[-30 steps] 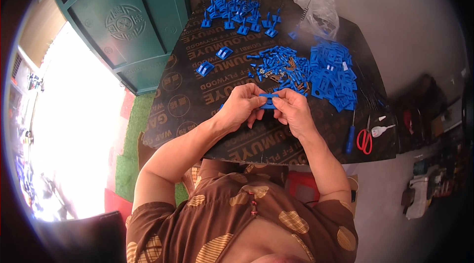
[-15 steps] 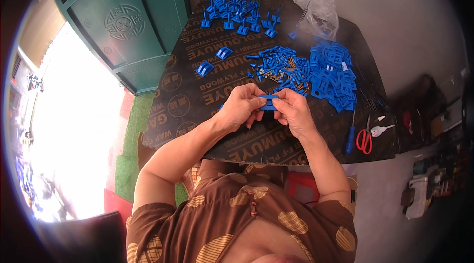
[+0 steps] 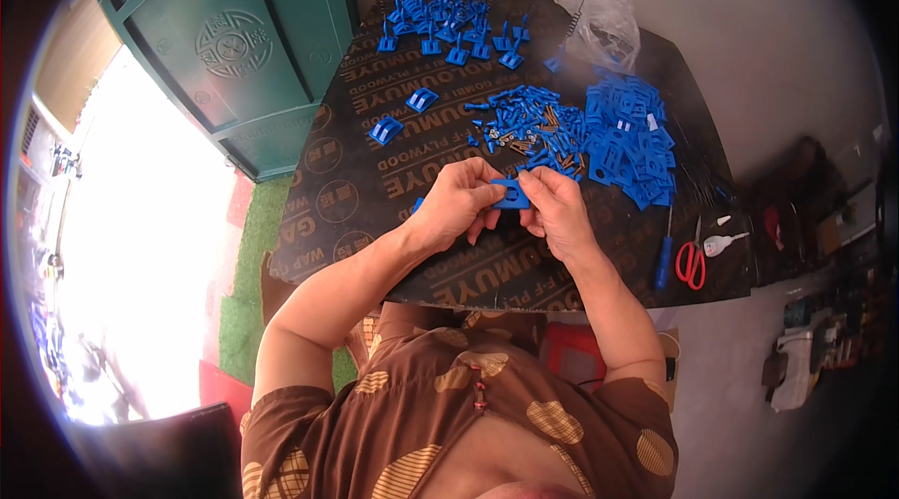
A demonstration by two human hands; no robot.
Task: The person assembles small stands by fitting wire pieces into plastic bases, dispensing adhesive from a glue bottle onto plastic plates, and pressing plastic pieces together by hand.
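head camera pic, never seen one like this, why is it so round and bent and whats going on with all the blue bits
The picture comes from a wide fisheye camera worn on a person's head and looking down, so straight edges curve near the rim. There is no machine, only bare hands. The left hand and the right hand together pinch one small blue plastic piece over a dark plywood board. On the board lie a heap of small blue parts, a pile of blue square pieces, assembled pieces with thin wires standing up, a clear plastic bag, red-handled scissors and a blue-handled screwdriver.
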